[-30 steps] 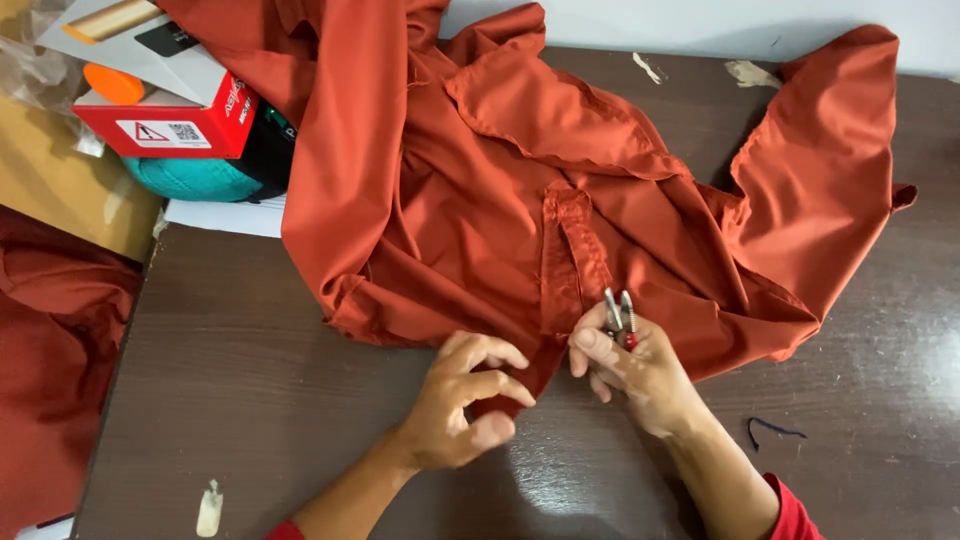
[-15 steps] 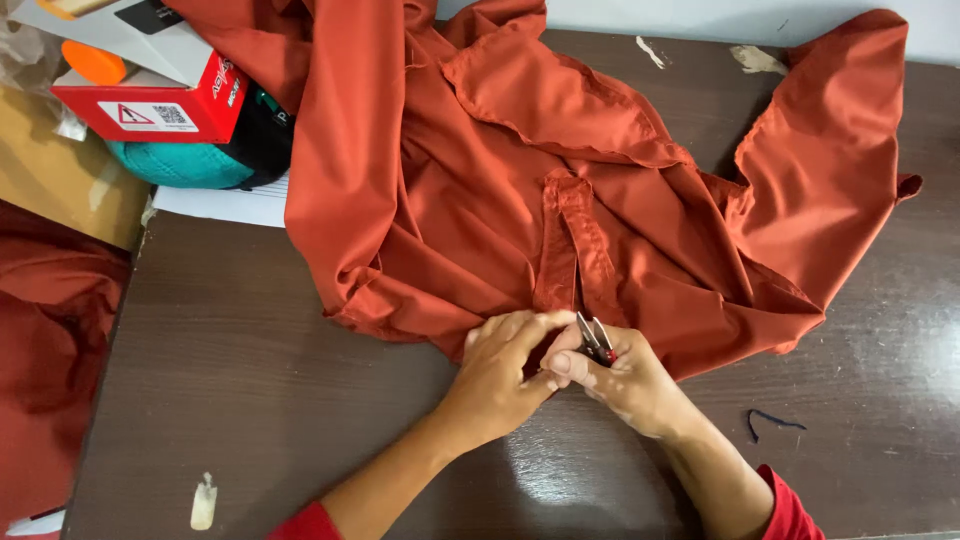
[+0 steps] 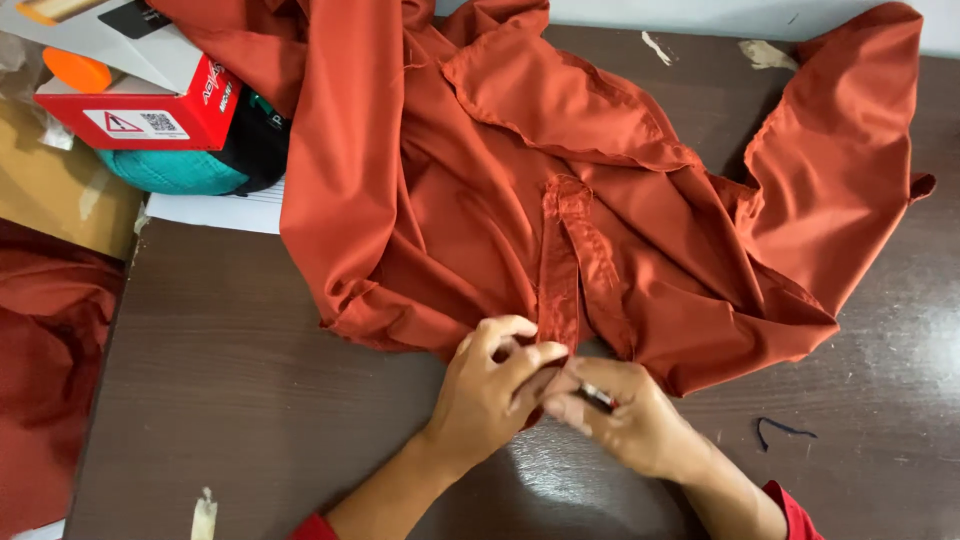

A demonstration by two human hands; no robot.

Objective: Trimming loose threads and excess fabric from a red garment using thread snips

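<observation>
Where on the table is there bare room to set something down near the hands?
Bare tabletop runs left of the left hand, below the rust-red shirt and the white paper. A second patch lies right of the right hand, holding only a dark thread scrap. The upper left is crowded by a red box.

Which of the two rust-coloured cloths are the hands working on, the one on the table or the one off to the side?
The shirt spread on the table: both hands pinch its lower hem. The other cloth lies untouched beyond the table's left edge.
</observation>
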